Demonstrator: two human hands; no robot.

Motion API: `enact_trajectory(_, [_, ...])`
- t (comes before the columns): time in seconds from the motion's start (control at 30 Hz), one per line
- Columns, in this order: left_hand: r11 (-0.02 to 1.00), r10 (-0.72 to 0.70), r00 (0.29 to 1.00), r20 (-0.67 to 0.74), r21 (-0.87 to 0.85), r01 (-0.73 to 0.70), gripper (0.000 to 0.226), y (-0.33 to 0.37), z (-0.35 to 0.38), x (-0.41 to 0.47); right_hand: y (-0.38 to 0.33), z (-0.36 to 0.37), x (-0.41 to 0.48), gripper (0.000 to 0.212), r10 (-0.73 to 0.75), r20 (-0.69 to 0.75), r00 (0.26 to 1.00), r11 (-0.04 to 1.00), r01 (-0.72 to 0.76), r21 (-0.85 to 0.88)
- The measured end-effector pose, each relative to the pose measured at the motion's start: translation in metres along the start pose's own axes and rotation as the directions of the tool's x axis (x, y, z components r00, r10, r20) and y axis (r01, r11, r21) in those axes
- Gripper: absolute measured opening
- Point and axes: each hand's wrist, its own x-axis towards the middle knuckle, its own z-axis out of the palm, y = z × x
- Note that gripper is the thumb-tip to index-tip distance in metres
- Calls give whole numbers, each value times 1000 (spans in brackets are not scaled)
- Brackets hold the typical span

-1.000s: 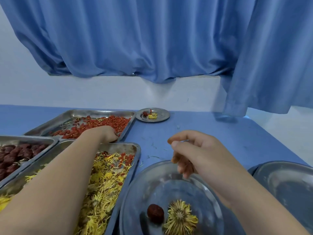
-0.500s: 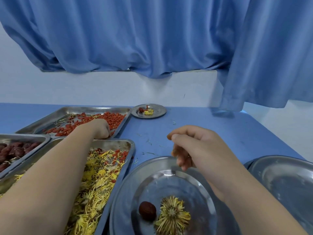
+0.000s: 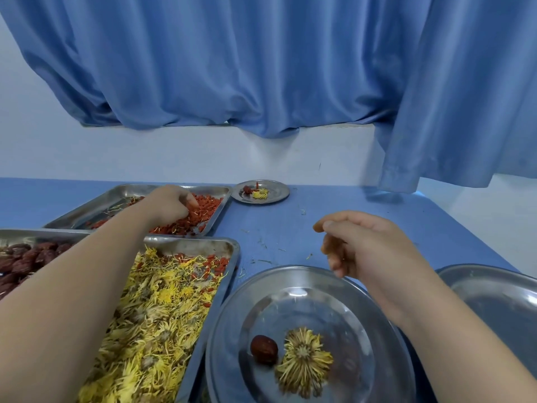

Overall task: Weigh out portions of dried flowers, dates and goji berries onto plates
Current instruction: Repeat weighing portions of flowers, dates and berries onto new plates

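a blue table (image 3: 348, 222) runs to a white wall (image 3: 174, 155). above it a blue curtain (image 3: 261, 68) hangs in heavy folds, with one panel dropping lower at 2 o'clock. stray flower bits (image 3: 263, 245) lie on the bare table top near the middle.

a steel plate (image 3: 334, 289) sits at 6 o'clock, holding one date (image 3: 263, 349) that touches a dried chrysanthemum head (image 3: 303, 362) on its 3 o'clock side. a tray of dried flowers (image 3: 157, 309) lies just beside the plate at 8 o'clock, with some red berries scattered at its far end. the goji tray (image 3: 122, 190) is at 10 o'clock beyond it. a tray of dates (image 3: 26, 260) is at 9 o'clock. a small plate (image 3: 279, 191) stands near the wall at 12 o'clock, just beside the goji tray's corner, and carries a small portion of flower, date and berries.

the left hand (image 3: 165, 206) is down in the goji tray. its fingers and thumb are bunched together, pinching into the goji berries (image 3: 209, 203). the right hand (image 3: 369, 245) hovers over the far rim of the steel plate. its fingers are loosely curled, the thumb lies along the forefinger, and nothing shows in it.

the date tray is cut off by the left edge. the left forearm covers part of it and part of the flower tray. a second large plate (image 3: 494, 298) at 4 o'clock is cut by the right edge, and its contents cannot be made out. the right forearm hides the steel plate's rim at 3 o'clock. how many berries the left hand holds cannot be seen.
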Motion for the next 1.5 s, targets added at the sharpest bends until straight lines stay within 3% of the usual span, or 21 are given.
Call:
enact_trajectory(0.1, [998,19,999,-31,-53,-21,34,7,-8,-9,-3,3,-4,16,66,69,995,972,-80,220])
enact_trajectory(0.2, [989,20,998,-51,-142,-27,33,16,-16,-19,-5,5,-11,16,80,82,993,953,-101,286])
enact_trajectory(0.47, [950,124,991,-50,-281,-133,30,66,-24,-64,3,-11,-59,19,26,-38,999,997,-23,76])
enact_trajectory(0.67, [852,288,949,126,-486,-194,24,127,-9,-127,16,-35,-112,25,-63,-93,994,997,59,-45])
enact_trajectory(0.83, [879,381,889,252,-397,-265,24,160,13,-170,33,-40,-138,28,-123,-140,983,990,111,-84])
enact_trajectory(0.97, [914,377,852,364,-295,-279,28,167,26,-186,44,-41,-145,26,-202,-121,972,964,176,-198])
enact_trajectory(1.23, [947,304,939,161,-155,-280,28,155,37,-191,54,-43,-150,22,-303,-42,952,866,257,-430])
enact_trajectory(1.37, [946,316,947,62,-100,-309,20,150,44,-196,57,-43,-150,24,-327,-20,945,835,280,-474])
enact_trajectory(1.5, [949,298,953,56,-124,-289,16,149,46,-199,59,-44,-148,23,-342,3,940,811,297,-505])
